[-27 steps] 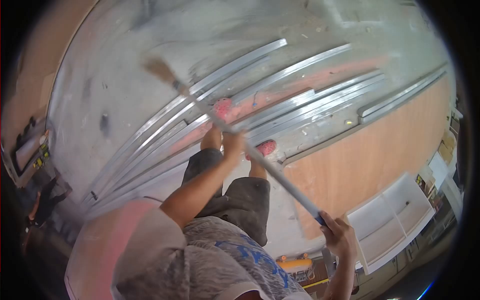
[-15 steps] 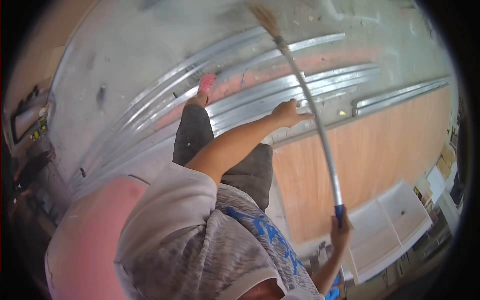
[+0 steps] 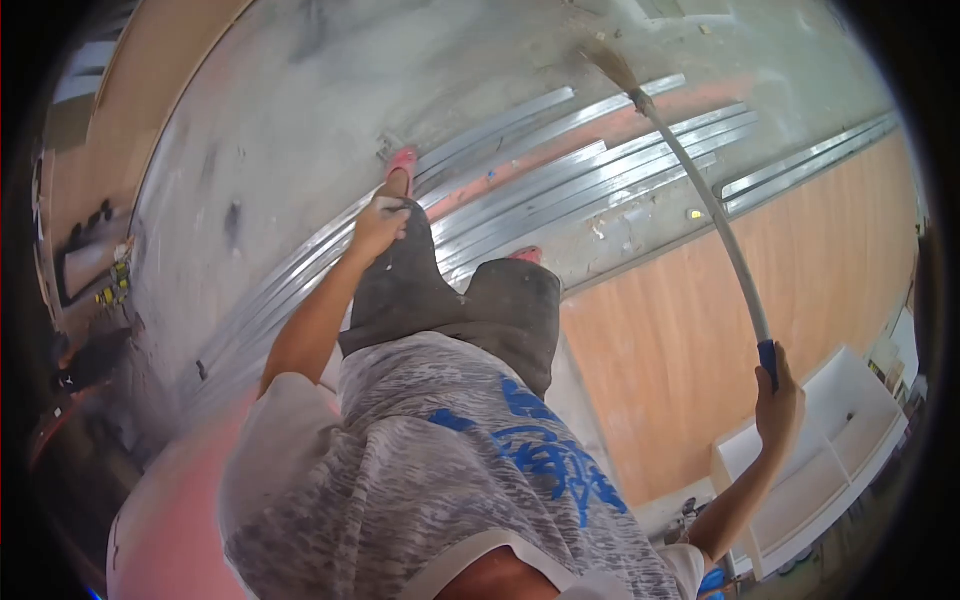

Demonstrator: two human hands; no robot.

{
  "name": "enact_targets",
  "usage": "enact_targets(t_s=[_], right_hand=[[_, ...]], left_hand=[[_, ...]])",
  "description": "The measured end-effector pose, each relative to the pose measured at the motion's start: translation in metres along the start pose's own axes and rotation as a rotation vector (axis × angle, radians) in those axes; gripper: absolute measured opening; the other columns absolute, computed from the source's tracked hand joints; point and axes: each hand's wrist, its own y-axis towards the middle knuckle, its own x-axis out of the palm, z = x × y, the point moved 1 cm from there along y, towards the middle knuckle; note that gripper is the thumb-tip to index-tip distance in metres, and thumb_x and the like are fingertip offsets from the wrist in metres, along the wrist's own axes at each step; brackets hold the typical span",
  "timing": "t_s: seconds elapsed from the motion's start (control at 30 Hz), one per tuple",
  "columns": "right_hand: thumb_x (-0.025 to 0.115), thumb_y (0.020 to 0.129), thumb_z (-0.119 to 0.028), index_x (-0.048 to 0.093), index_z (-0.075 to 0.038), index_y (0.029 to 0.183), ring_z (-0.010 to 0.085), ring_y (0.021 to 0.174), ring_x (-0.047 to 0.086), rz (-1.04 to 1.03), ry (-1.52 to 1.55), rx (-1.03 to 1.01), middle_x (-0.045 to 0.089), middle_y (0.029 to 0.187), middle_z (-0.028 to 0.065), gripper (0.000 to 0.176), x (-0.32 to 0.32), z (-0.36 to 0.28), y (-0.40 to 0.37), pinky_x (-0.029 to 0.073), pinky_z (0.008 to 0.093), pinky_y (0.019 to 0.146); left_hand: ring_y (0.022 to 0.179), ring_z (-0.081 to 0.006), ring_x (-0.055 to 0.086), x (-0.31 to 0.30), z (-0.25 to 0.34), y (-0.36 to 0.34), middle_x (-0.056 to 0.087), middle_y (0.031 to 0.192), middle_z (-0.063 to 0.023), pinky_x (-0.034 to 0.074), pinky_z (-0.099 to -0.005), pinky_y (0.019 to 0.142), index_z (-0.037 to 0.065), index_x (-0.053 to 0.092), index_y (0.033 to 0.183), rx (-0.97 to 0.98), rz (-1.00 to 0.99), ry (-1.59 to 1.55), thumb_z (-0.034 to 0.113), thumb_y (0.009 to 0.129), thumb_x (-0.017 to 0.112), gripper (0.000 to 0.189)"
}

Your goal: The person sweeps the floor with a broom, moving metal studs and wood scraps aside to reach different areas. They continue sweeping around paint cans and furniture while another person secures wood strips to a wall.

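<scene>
My right hand (image 3: 779, 405) is wrapped round the blue grip (image 3: 767, 364) of a long-handled broom at the right. Its pale handle (image 3: 717, 212) slants up and leftward to brown bristles (image 3: 611, 67) over the floor. My left hand (image 3: 379, 227) is away from the broom, above my left leg near the knee, with its fingers loosely bent and partly apart; I see nothing held in it. Long silvery metal profiles (image 3: 600, 180) lie on the grey floor (image 3: 290, 130) beyond my feet, with a reddish strip (image 3: 487, 181) between them. A pink shoe (image 3: 403, 160) shows beside the profiles.
A large wooden panel (image 3: 740, 300) lies at the right, with more metal profiles (image 3: 810, 165) along its far edge. A white open box-like unit (image 3: 830, 450) stands at the lower right. A pink surface (image 3: 180, 530) is at the lower left. Yellow-black tools (image 3: 115, 290) sit at the far left.
My left hand has moved left, away from the broom handle. The broom and my right hand have shifted right and up in view. The second pink shoe has come into sight.
</scene>
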Motion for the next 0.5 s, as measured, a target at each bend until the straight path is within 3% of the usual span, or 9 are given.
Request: enact_targets(t_s=[0.07,0.13,0.2,0.27,0.3,0.37,0.43,0.5], right_hand=[[0.059,0.08,-0.021,0.051,-0.013,0.12,0.0352,0.069,0.059,0.054,0.007,-0.034,0.06,0.078,0.0206,0.042,-0.019,0.003,-0.024,0.045,0.0423,0.059],[0.061,0.078,-0.016,0.054,-0.012,0.118,0.0358,0.065,0.058,0.072,0.164,-0.133,0.058,0.072,0.0203,0.041,-0.032,-0.001,-0.051,0.044,0.0415,0.057],[0.062,0.077,-0.014,0.055,-0.012,0.116,0.0356,0.062,0.057,0.013,0.122,-0.114,0.057,0.069,0.0195,0.04,-0.051,-0.02,-0.073,0.044,0.0414,0.056],[0.064,0.074,-0.013,0.058,-0.011,0.113,0.0338,0.056,0.056,-0.05,0.092,-0.14,0.054,0.062,0.0171,0.039,-0.053,-0.05,-0.083,0.042,0.0408,0.052],[0.065,0.074,-0.014,0.059,-0.012,0.111,0.033,0.056,0.056,-0.085,0.122,-0.144,0.054,0.062,0.0162,0.038,-0.055,-0.073,-0.083,0.043,0.0401,0.051],[0.065,0.073,-0.014,0.062,-0.011,0.106,0.0314,0.056,0.057,-0.153,0.175,-0.203,0.057,0.065,0.0147,0.033,-0.044,-0.108,-0.082,0.045,0.0379,0.052],[0.064,0.074,-0.016,0.062,-0.011,0.105,0.031,0.059,0.058,-0.226,0.203,-0.273,0.06,0.07,0.0143,0.032,-0.025,-0.129,-0.077,0.047,0.0368,0.055],[0.062,0.077,-0.021,0.057,-0.011,0.112,0.0325,0.063,0.059,-0.331,0.313,-0.355,0.062,0.076,0.0156,0.037,-0.003,-0.153,-0.048,0.047,0.0385,0.06]], left_hand=[[0.058,-0.0114,0.058,0.024,0.021,-0.004,0.06,0.07,-0.0092,0.049,-0.0252,0.05,-0.005,0.055,0.099,0.129,-0.111,0.171,0.015,0.076,0.065,0.032],[0.057,-0.0118,0.058,0.062,0.02,0.004,0.06,0.068,-0.0082,0.048,-0.0252,0.048,-0.003,0.054,0.103,0.141,-0.262,0.112,0.019,0.075,0.068,0.038],[0.063,-0.0135,0.059,0.114,0.019,0.014,0.061,0.077,-0.0106,0.048,-0.0256,0.052,0.002,0.051,0.111,-0.025,-0.415,-0.05,0.025,0.073,0.07,0.048],[0.07,-0.0159,0.059,0.148,0.059,0.004,0.058,0.084,-0.012,0.049,-0.0283,0.056,0.002,0.044,0.118,-0.223,-0.576,-0.372,0.027,0.073,0.07,0.057],[0.07,-0.0159,0.059,0.159,0.065,0.0,0.058,0.084,-0.012,0.049,-0.0283,0.056,0.002,0.044,0.118,-0.216,-0.61,-0.372,0.027,0.073,0.07,0.057],[0.071,-0.0178,0.057,0.169,0.081,0.003,0.053,0.086,-0.0102,0.05,-0.0324,0.059,0.001,0.041,0.115,-0.41,-0.561,-0.931,0.024,0.074,0.068,0.054],[0.067,-0.0187,0.055,0.169,0.036,0.025,0.049,0.081,-0.0081,0.051,-0.034,0.056,-0.001,0.042,0.107,-0.486,-0.2,-0.934,0.02,0.076,0.066,0.045],[0.066,-0.0191,0.054,0.136,-0.023,0.054,0.048,0.08,-0.0087,0.053,-0.0334,0.053,-0.003,0.044,0.099,-0.37,-0.132,-0.789,0.012,0.074,0.062,0.034]])
